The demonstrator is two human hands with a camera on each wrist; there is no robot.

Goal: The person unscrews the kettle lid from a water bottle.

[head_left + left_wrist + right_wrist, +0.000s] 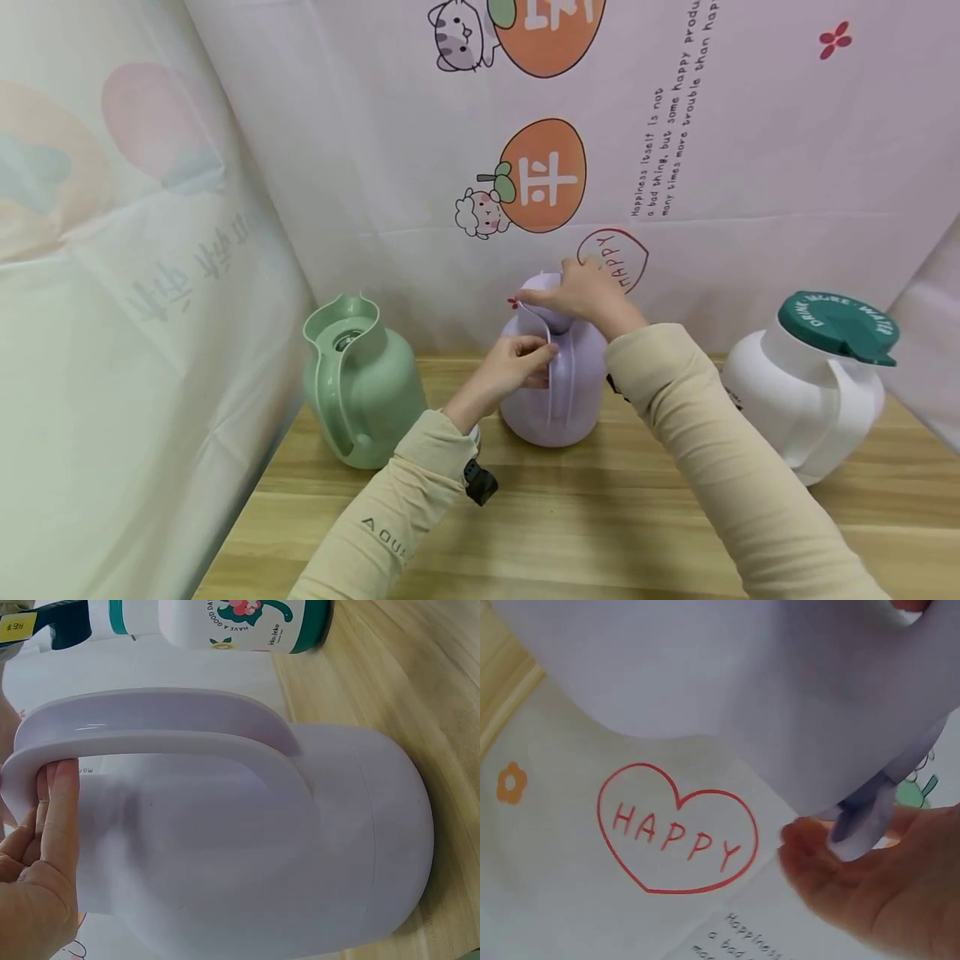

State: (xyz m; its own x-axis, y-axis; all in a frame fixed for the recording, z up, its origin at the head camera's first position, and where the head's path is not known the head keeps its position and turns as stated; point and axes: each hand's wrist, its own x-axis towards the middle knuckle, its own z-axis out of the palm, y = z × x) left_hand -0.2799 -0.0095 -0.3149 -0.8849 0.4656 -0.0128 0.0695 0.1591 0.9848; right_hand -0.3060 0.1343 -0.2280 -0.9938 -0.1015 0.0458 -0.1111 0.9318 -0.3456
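Note:
A lavender thermos jug [581,392] stands upright on the wooden table, its handle toward me. My left hand [512,367] grips the upper part of the handle [187,742], fingers passed through the loop. At the jug's mouth, my right hand [588,293] pinches the lavender lid [534,283] from above. The right wrist view shows a lid tab [862,829] between the fingers of that hand, right by the jug's rim. Much of the lid is hidden behind the right hand.
A green thermos jug [378,400] without a lid stands to the left. On the right is a white thermos jug [772,392] with a dark green lid [836,325]. Printed cloth [390,167] hangs behind and along the sides of the table [570,533].

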